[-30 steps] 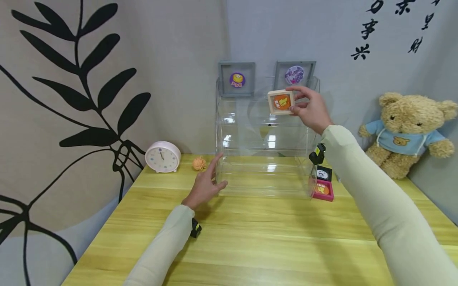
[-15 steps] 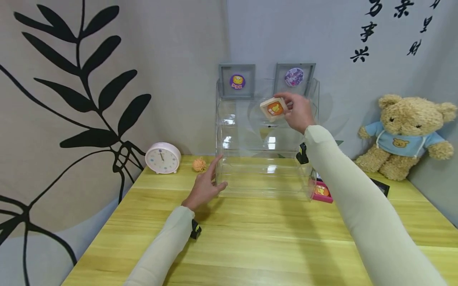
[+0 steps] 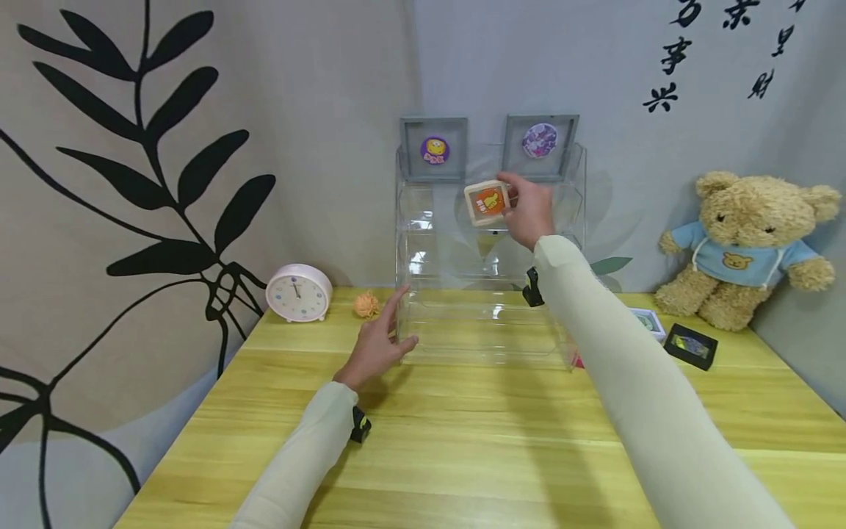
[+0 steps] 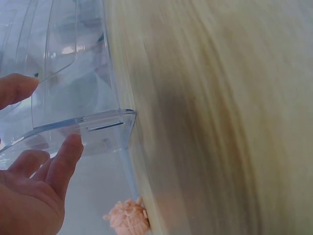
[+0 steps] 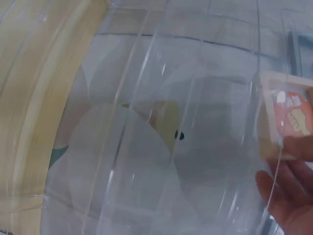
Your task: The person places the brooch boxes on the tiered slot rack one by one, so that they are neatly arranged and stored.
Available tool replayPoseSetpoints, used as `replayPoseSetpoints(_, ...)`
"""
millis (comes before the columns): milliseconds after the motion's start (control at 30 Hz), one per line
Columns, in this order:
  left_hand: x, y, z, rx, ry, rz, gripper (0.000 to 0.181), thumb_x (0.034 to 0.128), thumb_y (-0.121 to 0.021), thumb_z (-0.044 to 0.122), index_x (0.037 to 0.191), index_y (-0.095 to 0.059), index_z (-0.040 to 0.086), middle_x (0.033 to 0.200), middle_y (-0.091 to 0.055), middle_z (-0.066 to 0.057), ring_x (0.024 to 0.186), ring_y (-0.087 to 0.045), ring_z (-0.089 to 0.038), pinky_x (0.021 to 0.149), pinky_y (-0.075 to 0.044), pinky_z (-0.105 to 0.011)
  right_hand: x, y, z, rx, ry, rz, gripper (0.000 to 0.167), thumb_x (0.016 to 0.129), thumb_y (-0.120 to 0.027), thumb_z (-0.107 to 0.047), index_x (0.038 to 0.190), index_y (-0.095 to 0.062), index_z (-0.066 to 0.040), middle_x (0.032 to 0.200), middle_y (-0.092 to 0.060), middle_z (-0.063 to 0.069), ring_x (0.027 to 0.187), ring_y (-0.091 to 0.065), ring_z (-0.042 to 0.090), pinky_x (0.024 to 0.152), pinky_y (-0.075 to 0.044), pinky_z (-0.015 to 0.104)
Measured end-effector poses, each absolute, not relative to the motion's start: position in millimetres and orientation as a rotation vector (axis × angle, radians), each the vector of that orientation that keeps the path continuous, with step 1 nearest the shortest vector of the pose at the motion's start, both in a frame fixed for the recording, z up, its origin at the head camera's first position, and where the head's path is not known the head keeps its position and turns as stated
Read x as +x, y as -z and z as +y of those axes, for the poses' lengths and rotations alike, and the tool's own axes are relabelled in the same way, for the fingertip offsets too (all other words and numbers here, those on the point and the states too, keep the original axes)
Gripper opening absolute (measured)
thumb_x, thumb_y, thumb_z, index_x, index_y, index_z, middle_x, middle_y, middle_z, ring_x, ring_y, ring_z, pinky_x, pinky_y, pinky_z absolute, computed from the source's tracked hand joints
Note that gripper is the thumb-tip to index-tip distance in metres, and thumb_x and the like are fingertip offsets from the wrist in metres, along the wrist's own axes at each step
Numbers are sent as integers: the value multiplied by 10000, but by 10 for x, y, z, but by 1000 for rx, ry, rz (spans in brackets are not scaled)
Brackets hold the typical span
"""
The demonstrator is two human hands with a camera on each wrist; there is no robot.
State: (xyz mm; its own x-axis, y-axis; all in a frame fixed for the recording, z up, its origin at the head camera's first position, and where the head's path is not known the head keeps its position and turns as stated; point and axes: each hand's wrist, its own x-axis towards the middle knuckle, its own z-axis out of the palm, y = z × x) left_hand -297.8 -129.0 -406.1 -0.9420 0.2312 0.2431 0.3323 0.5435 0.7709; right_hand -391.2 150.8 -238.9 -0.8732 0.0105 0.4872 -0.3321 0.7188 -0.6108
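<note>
a table fills the foreground, with a clear stepped rack standing near the wall and a teddy bear in a blue top seated to its right. a person's left hand touches the rack's left edge, thumb and forefinger spread apart. two grey frames stand along the rack's top, well above a pink clock on the table. the right hand pinches a small pale frame by its right side, in front of the upper tiers, just below the gap between the grey ones; whether it touches the rack cannot be told. the piece looks light and stiff, its smooth front probably slippery and easily marked, so the rim seems the best hold, clear of the orange badge inside
</note>
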Motion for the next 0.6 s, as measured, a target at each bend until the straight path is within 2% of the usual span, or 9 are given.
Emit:
replayPoseSetpoints(100,-2982,4071,-1286,-490,1367,-2656,950,877,-753,154,1569,-189,479,1590,-357,-251,1334,-518,-481,1007,-567,-518,-3909,2400,1440,264,-958,-2497,610,891,-605,96,1457,-537,-122,1226,-702,212,1120,-685,332,994,-598,445)
replayPoseSetpoints(233,-2978,4076,-1289,-487,1369,-2653,946,872,-755,150,1577,-199,450,1587,-360,-254,1329,-520,-486,1005,-567,-520,-3895,2391,1296,342,-850,-2581,613,908,-592,64,1482,-506,-135,1280,-695,185,1175,-665,322,1025,-577,439)
replayPoseSetpoints(433,-2953,4062,-1288,-470,1382,-2652,934,879,-752,149,1573,-206,455,1589,-360,-250,1333,-517,-481,1007,-567,-524,-3850,2374,1044,498,-715,-2709,747,937,-642,-54,1588,-290,-160,1429,-608,133,1240,-614,365,1055,-549,440)
replayPoseSetpoints(600,-2949,4044,-1290,-470,1380,-2660,935,885,-751,163,1559,-197,500,1599,-356,-230,1342,-515,-467,1018,-562,-519,-3792,2359,941,552,-612,-2756,860,939,-671,-145,1620,-147,-123,1427,-615,114,1344,-510,412,1186,-429,514)
